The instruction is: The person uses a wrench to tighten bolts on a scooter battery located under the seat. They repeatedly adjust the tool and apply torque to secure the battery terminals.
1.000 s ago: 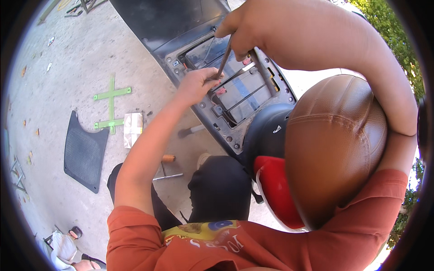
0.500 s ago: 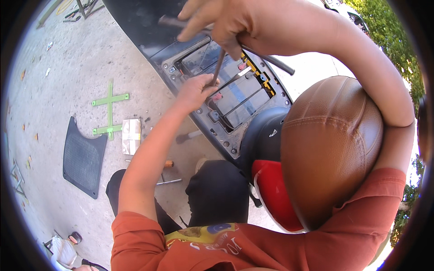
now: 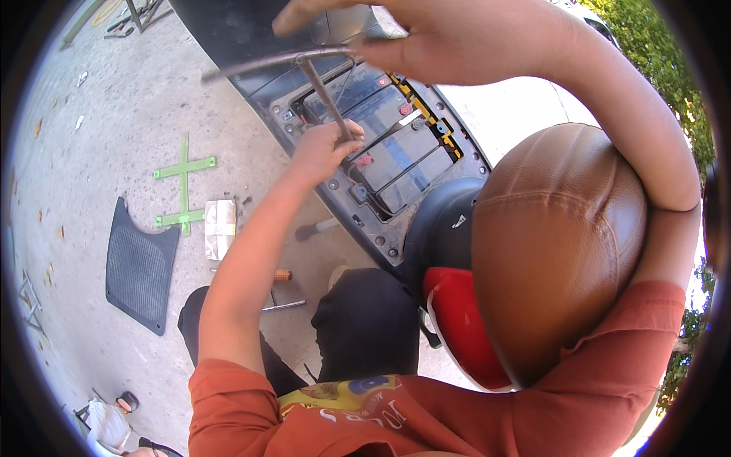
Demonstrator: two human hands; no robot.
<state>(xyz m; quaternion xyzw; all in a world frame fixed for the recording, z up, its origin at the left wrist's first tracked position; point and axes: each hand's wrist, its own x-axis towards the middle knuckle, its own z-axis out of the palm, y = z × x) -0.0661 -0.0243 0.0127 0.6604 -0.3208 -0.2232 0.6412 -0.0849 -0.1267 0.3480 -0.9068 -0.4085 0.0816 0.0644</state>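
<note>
My left hand point(image 3: 324, 154) is closed around the shaft of a T-handle wrench point(image 3: 322, 90), which stands tilted over the battery compartment point(image 3: 375, 257) of a scooter. The wrench's crossbar is blurred, and its lower tip is hidden behind my left hand. My right hand point(image 3: 438, 42) is stretched out above the compartment, its fingers apart, with the thumb side against the crossbar's right part. Dark batteries point(image 3: 415, 164) with red terminal pieces and yellow-black strips lie in the compartment. The brown saddle point(image 3: 563, 251) lies between my right arm and the compartment.
A red light or panel point(image 3: 461, 324) sits under the saddle. On the concrete floor to the left lie a black ribbed mat point(image 3: 141, 266), a green metal frame point(image 3: 185, 179), a taped box point(image 3: 221, 228) and an orange-handled tool point(image 3: 282, 275).
The wrench's crossbar has swung round, its left end coming nearer to me. My right hand has moved slightly right with its fingers spread. My left hand has shifted a little left.
</note>
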